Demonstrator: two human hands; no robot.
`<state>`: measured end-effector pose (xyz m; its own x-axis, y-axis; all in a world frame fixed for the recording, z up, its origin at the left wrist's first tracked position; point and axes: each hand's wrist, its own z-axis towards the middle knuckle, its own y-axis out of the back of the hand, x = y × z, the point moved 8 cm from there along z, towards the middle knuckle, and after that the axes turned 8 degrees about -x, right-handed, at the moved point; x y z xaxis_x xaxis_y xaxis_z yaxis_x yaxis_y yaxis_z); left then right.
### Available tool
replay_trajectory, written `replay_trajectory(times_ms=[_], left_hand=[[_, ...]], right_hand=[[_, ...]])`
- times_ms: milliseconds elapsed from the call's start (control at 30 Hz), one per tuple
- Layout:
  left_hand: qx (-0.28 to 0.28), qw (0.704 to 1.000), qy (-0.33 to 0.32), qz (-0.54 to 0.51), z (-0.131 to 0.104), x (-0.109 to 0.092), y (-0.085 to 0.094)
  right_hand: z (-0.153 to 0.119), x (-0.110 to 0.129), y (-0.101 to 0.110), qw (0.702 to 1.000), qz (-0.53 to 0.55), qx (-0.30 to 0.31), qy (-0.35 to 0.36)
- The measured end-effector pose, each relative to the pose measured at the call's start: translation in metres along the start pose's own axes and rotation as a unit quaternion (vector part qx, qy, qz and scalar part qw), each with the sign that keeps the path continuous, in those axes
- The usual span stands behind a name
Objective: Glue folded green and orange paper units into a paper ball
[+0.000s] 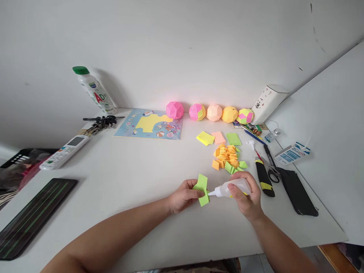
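Pinched between the thumb and fingers of my left hand [184,197] is a light green folded paper piece [202,182], made of several joined flaps. My right hand [250,199] is wrapped round a clear white glue bottle [237,186], tipped on its side. The bottle's narrow nozzle points left and meets the right edge of the green paper; whether glue is coming out is too small to see. Just beyond my right hand lies a heap of folded orange paper pieces [226,153], with green folded pieces [229,167] at its near edge.
Sticky-note pads, one yellow [205,138], lie behind the heap. Several paper balls [214,113] line the wall. A utility knife [264,178], scissors [273,175] and black pouch [298,191] sit to the right. At left are a remote control [65,152] and bottle [95,91].
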<state>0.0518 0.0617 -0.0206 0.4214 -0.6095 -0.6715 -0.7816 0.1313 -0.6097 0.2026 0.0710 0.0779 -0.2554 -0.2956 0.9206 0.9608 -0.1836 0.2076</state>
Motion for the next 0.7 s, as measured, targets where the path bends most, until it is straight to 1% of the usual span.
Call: replay_trajectory(times_ms=[100,267,467,567,633,700], left_hand=[[-0.002,1.0,0.002,-0.004,0.001,0.001,0.0],[0.002,1.0,-0.002,-0.005,0.0,0.0,-0.001],[0.004,1.0,-0.003,0.004,-0.001,-0.002,-0.003],[0.001,1.0,-0.001,0.002,-0.001,-0.002,-0.003],[0.002,1.0,0.001,-0.002,-0.001,-0.002,-0.002],[0.007,1.0,0.002,-0.005,-0.002,-0.001,-0.003]], right_hand=[[0.0,0.001,0.0,1.0,-0.001,-0.005,-0.006],[0.0,-0.001,0.0,0.999,0.008,-0.019,-0.041],[0.0,0.001,-0.001,0.998,0.023,-0.022,-0.045],[0.001,-0.004,-0.001,0.997,0.037,-0.022,-0.06],[0.002,-0.009,-0.002,0.997,0.046,-0.01,-0.067],[0.003,-0.016,-0.003,0.994,0.063,0.0,-0.089]])
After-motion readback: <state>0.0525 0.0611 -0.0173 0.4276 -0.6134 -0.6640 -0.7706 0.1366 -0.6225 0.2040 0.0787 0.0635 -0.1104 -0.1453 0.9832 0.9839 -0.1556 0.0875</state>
